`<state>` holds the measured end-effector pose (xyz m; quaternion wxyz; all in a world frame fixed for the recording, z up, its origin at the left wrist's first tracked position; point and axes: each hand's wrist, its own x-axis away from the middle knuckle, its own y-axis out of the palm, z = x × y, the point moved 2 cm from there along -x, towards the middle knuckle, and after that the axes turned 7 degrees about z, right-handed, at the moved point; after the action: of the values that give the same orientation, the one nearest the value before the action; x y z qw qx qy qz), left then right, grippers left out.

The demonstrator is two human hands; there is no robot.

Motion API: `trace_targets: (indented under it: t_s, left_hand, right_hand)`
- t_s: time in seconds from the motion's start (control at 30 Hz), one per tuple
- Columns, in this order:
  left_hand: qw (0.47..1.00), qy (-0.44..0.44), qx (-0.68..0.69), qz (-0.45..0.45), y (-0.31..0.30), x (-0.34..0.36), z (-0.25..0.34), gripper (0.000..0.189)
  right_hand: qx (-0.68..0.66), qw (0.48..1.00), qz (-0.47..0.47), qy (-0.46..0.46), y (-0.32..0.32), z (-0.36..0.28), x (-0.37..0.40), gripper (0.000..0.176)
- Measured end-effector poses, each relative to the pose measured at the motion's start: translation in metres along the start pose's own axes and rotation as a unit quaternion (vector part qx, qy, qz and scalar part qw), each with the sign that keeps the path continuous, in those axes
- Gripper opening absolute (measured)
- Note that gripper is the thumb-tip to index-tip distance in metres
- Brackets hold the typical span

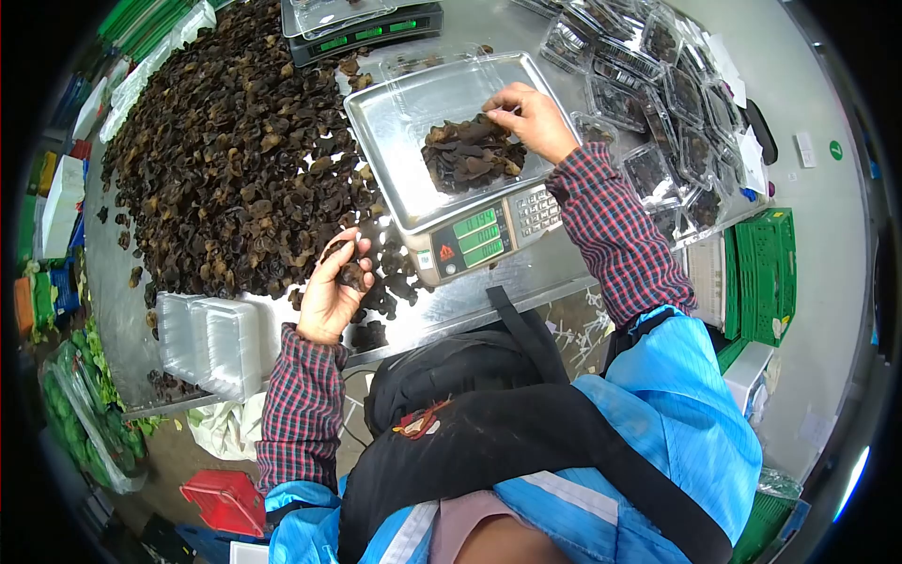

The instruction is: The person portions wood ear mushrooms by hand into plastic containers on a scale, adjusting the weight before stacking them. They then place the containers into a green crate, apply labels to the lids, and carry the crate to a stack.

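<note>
My left hand [331, 293] is curled around a few dark wood ear mushrooms [351, 273] at the right edge of a big loose heap [235, 150]. On the metal pan [383, 122] of a digital scale [479, 235] lies a small mound of wood ear mushrooms [470, 158], seemingly in a clear plastic box. My right hand [534, 120] reaches over this mound from the right, thumb and fingertips pinched on a mushroom at its upper edge. Green digits glow on the scale's display.
Filled clear boxes [648, 94] are piled at the back right. Nested plastic tubs [209, 343] stand at the table's front left. A second scale [366, 36] sits at the back. Green crates [763, 277] are stacked on the right; a red crate [224, 501] is on the floor.
</note>
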<state>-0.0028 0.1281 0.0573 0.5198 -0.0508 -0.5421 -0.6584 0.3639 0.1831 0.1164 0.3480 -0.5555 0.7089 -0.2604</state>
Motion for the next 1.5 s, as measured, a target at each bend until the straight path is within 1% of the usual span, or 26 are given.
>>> trace_targets:
  t_s: [0.03,0.07,0.1,0.17,0.2,0.3,0.37,0.43,0.47,0.5,0.57,0.67,0.7,0.77,0.83,0.9,0.97,1.03,1.07,1.1,1.13,1.17,1.23,1.33,1.47,1.5]
  left_hand:
    - [1.000,-0.004,0.001,0.002,0.001,-0.001,-0.001,0.028]
    - [1.000,-0.003,0.003,-0.002,0.001,-0.003,-0.003,0.029]
    - [1.000,-0.004,0.003,0.000,0.004,-0.003,-0.004,0.029]
    - [1.000,-0.003,-0.014,-0.009,0.003,-0.007,-0.007,0.029]
    - [1.000,-0.001,-0.013,-0.007,0.003,-0.008,-0.007,0.029]
    - [1.000,-0.006,-0.014,-0.016,0.004,-0.007,-0.008,0.029]
    - [1.000,0.002,-0.017,-0.011,0.003,-0.005,-0.007,0.028]
    - [1.000,0.004,0.011,-0.017,-0.002,-0.003,-0.007,0.028]
    - [1.000,0.005,0.003,-0.015,-0.004,-0.002,-0.007,0.029]
    - [1.000,0.006,-0.007,-0.013,-0.007,0.000,-0.007,0.030]
    - [1.000,0.004,-0.005,-0.020,-0.009,0.001,-0.008,0.031]
    - [0.999,0.002,-0.008,-0.034,-0.005,0.005,-0.007,0.032]
    - [0.999,-0.001,-0.014,-0.044,0.003,0.009,-0.006,0.032]
    - [0.997,-0.011,-0.015,-0.080,0.011,0.015,-0.007,0.035]
    - [0.995,-0.029,0.004,-0.094,0.030,0.030,-0.006,0.031]
    - [0.994,-0.019,-0.017,-0.106,0.021,0.031,-0.009,0.030]
    - [0.993,-0.014,-0.035,-0.108,0.007,0.031,-0.010,0.025]
    - [0.994,-0.030,-0.075,-0.068,-0.012,0.032,-0.010,0.024]
    - [0.995,-0.030,-0.087,-0.029,-0.018,0.036,-0.009,0.022]
    - [0.995,-0.024,-0.095,-0.023,-0.021,0.040,-0.007,0.020]
    - [0.994,-0.013,-0.109,-0.016,-0.026,0.043,-0.006,0.020]
    - [0.992,-0.001,-0.122,-0.009,-0.029,0.045,-0.003,0.019]
    - [0.983,0.010,-0.180,0.018,-0.034,0.046,0.004,0.021]
    - [0.978,0.030,-0.204,0.031,-0.041,0.041,0.009,0.020]
    - [0.959,0.079,-0.267,0.053,-0.040,0.031,0.015,0.015]
    - [0.946,0.104,-0.301,0.063,-0.040,0.028,0.017,0.014]
  right_hand:
    - [-0.018,1.000,-0.015,-0.004,0.006,-0.006,-0.004,0.019]
    - [0.029,0.999,0.000,-0.020,0.012,-0.012,-0.008,0.027]
    - [0.027,0.999,0.000,-0.022,0.015,-0.027,-0.012,0.027]
    - [0.180,0.979,-0.064,0.073,0.021,-0.047,-0.017,0.040]
    - [0.216,0.972,-0.065,0.060,0.030,-0.042,-0.020,0.044]
    - [0.250,0.963,-0.095,0.009,0.045,-0.039,-0.024,0.043]
    - [0.217,0.969,-0.114,0.025,0.038,-0.030,-0.024,0.041]
    - [0.028,0.997,-0.065,0.043,0.026,-0.017,-0.025,0.034]
    - [-0.063,0.990,-0.041,0.118,0.020,-0.015,-0.021,0.029]
    - [-0.121,0.979,-0.039,0.159,0.014,-0.013,-0.020,0.029]
    - [-0.179,0.973,-0.033,0.140,0.005,-0.018,-0.017,0.028]
    - [-0.202,0.967,-0.048,0.150,-0.001,-0.056,-0.003,0.026]
    - [-0.241,0.961,-0.056,0.121,0.006,-0.069,0.003,0.031]
    - [-0.214,0.969,-0.110,0.052,0.021,-0.105,0.024,0.029]
    - [-0.183,0.972,-0.129,-0.078,0.044,-0.143,0.053,0.024]
    - [-0.124,0.957,-0.148,-0.215,0.072,-0.163,0.083,0.018]
    - [-0.105,0.964,-0.079,-0.234,0.092,-0.172,0.107,0.020]
    - [-0.145,0.968,-0.091,-0.185,0.105,-0.168,0.125,0.030]
    - [-0.171,0.968,-0.125,-0.132,0.104,-0.170,0.133,0.033]
    - [-0.197,0.964,-0.159,-0.079,0.101,-0.171,0.140,0.035]
    - [-0.186,0.961,-0.179,-0.101,0.102,-0.164,0.147,0.040]
    - [-0.173,0.957,-0.220,-0.082,0.102,-0.160,0.152,0.033]
    - [-0.165,0.953,-0.244,-0.077,0.104,-0.147,0.162,0.026]
    - [-0.169,0.961,-0.211,-0.062,0.100,-0.134,0.169,0.021]
    - [-0.174,0.968,-0.171,-0.059,0.079,-0.123,0.159,0.022]
    - [-0.156,0.968,-0.194,-0.033,0.067,-0.122,0.152,0.023]
